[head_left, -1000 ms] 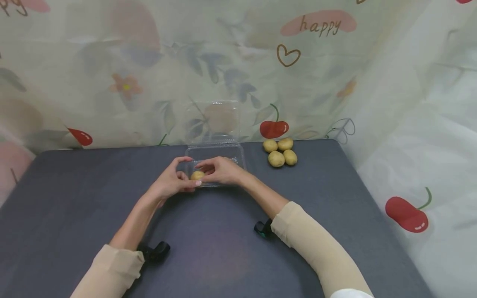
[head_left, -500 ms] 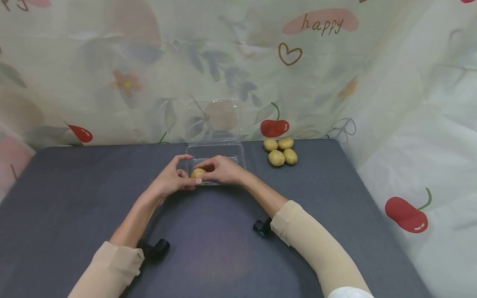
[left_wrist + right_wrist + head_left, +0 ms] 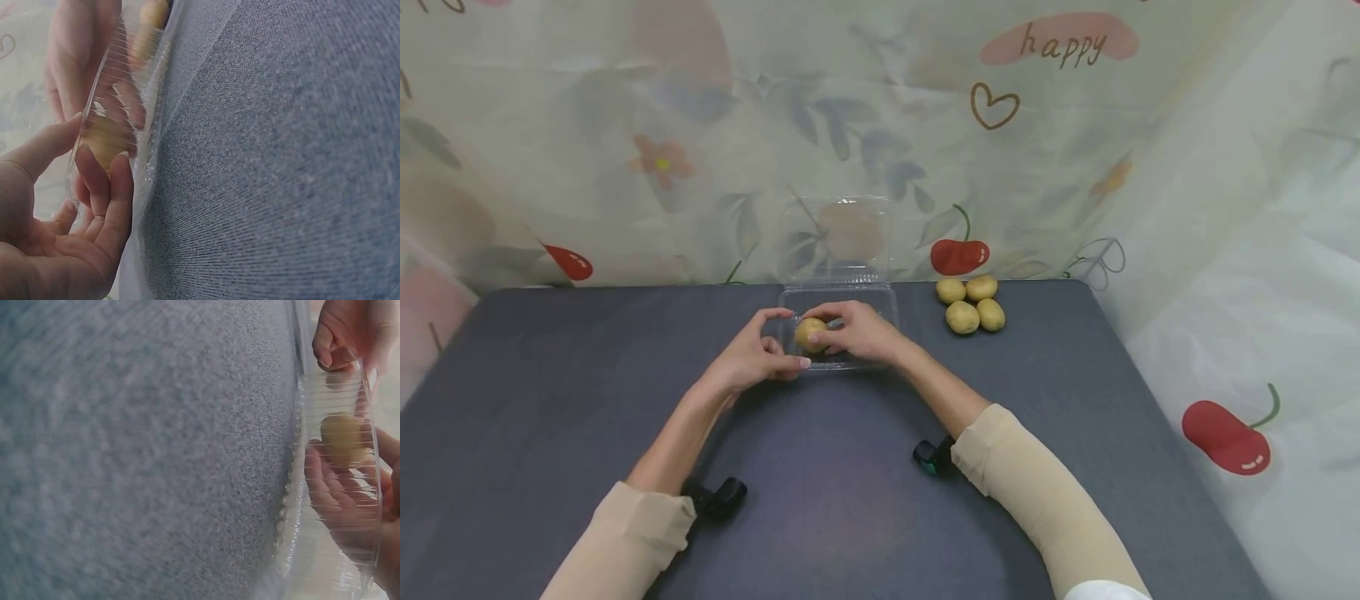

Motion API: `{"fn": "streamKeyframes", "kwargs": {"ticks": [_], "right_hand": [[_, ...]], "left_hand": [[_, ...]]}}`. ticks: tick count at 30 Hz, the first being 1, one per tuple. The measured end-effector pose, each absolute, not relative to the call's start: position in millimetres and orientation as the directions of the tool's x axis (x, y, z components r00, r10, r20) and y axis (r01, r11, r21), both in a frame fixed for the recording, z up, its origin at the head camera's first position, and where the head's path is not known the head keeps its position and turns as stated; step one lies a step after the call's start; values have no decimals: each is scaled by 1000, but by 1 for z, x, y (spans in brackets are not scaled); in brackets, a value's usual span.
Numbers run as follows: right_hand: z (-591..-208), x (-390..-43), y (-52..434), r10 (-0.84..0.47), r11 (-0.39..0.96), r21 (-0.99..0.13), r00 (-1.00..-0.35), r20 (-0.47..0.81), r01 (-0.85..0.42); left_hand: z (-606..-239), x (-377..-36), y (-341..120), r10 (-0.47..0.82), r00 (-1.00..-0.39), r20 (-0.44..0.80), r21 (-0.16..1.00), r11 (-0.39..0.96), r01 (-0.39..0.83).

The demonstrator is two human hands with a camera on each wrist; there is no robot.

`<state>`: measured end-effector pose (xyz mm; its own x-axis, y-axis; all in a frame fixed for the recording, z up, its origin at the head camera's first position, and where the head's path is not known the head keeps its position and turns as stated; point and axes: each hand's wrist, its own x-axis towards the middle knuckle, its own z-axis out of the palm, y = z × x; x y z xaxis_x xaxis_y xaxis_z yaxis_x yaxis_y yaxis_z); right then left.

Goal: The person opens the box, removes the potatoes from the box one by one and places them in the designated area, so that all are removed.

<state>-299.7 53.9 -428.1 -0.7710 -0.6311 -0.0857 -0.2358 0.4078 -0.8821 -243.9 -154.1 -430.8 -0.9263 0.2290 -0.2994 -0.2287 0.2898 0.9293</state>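
A clear plastic clamshell box stands at the table's back edge, its lid raised against the curtain. My left hand grips the box at its left front corner, the fingers bent against the outer wall in the left wrist view. Inside the box, my right hand pinches a yellow potato between thumb and fingers, near the left end. Through the ribbed wall in the right wrist view, the same potato shows blurred. The box floor is partly hidden by my right hand.
Several potatoes lie clustered to the right of the box, near the back edge of the dark grey table. A printed curtain hangs directly behind the table, and another stretch runs along the right side.
My right hand has lifted the potato up and back from the box's front left corner, so more of it shows. My left hand stays at the corner. The view has shifted slightly.
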Motion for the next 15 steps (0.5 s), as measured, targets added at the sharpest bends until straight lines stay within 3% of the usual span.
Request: {"fn": "streamKeyframes", "kwargs": {"ticks": [9, 15], "right_hand": [[-418, -301, 66, -611, 435, -824, -791, 28, -364], [-413, -301, 78, -588, 418, -827, -806, 69, -375]], "left_hand": [[-430, -242, -151, 200, -928, -315, 916, 319, -242], [-428, -240, -151, 200, -930, -309, 918, 316, -238]]}}
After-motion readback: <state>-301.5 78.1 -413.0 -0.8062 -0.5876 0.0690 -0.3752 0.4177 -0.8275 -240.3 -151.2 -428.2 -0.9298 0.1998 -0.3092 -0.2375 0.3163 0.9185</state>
